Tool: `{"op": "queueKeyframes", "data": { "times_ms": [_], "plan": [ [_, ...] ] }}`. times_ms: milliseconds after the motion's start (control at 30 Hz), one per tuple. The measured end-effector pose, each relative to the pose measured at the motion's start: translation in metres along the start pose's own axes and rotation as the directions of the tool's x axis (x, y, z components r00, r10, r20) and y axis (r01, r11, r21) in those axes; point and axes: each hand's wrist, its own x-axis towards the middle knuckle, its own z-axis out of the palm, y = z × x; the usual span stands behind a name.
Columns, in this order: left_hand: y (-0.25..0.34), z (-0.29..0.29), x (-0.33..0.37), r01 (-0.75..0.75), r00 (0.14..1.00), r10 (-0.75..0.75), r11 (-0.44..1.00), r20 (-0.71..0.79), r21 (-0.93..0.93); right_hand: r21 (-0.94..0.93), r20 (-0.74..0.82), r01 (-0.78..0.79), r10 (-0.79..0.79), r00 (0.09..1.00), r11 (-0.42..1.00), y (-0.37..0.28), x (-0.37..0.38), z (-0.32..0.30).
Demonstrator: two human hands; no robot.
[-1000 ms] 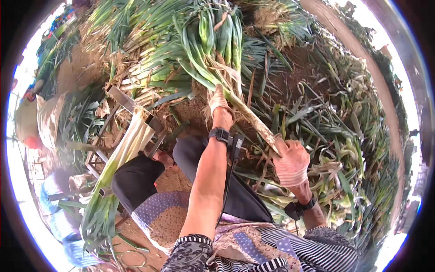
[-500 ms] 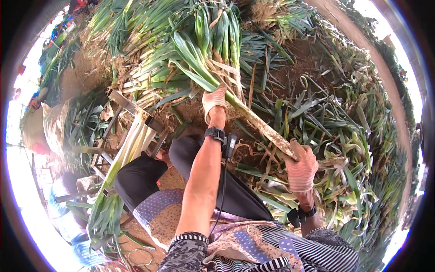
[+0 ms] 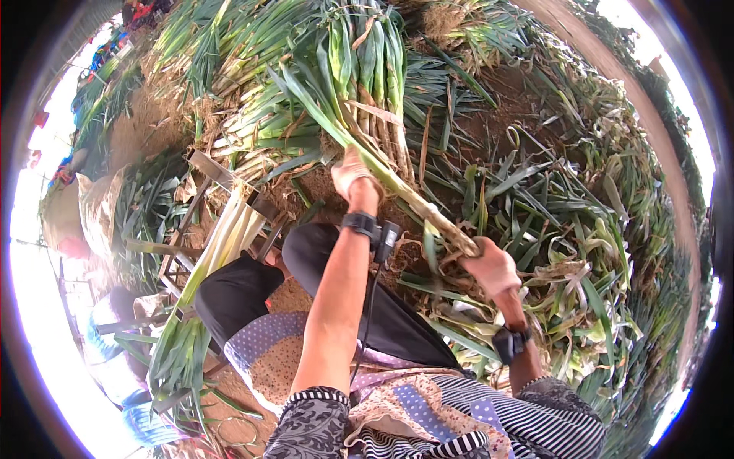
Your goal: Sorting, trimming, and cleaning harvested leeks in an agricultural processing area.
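Note:
A long leek (image 3: 410, 198) slants across in front of me, its green leaves up to the left and its root end down to the right. My left hand (image 3: 353, 173), in a pale glove, is closed around it where the green meets the pale stalk. Near the root end my right hand (image 3: 492, 268), gloved too and slightly blurred, is closed on the stalk. A loose strip of leaf (image 3: 431, 246) hangs from the stalk beside the right hand. Just beyond the left hand lies a bunch of unpeeled leeks (image 3: 373, 69).
Peeled pale leeks (image 3: 222, 243) rest in a metal frame (image 3: 212, 170) at my left. Stripped leaves (image 3: 566, 283) cover the ground at right. More leeks (image 3: 252, 115) are heaped at the far left. My knees (image 3: 237, 291) are bent below my arms.
My right hand has moved up and left along with the root end. A strip of leaf now hangs off the stalk. My left hand has shifted slightly left.

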Motion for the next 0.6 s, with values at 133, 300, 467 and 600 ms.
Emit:
{"op": "queueKeyframes", "data": {
  "times_ms": [133, 300, 467, 600],
  "plan": [
    [-0.008, -0.007, 0.006, 0.376, 0.926, -0.376, 0.926, 0.005, -0.012, -0.112, -0.235, 0.103, -0.127, 0.964, 0.988, 0.025, -0.064, -0.02],
    [-0.03, -0.032, 0.023, 0.326, 0.848, -0.281, 0.945, 0.45, -0.023, -0.051, -0.314, 0.305, -0.305, 0.899, 0.951, 0.045, -0.113, -0.03],
    [0.001, -0.005, -0.018, 0.412, 0.855, -0.296, 0.887, 0.427, -0.21, -0.341, -0.13, 0.204, -0.261, 0.956, 0.918, 0.102, -0.08, 0.012],
    [0.027, -0.012, -0.028, 0.3, 0.857, -0.155, 0.926, 0.492, -0.231, -0.071, -0.095, 0.142, -0.148, 0.984, 0.987, 0.045, -0.015, 0.02]
  ]
}}
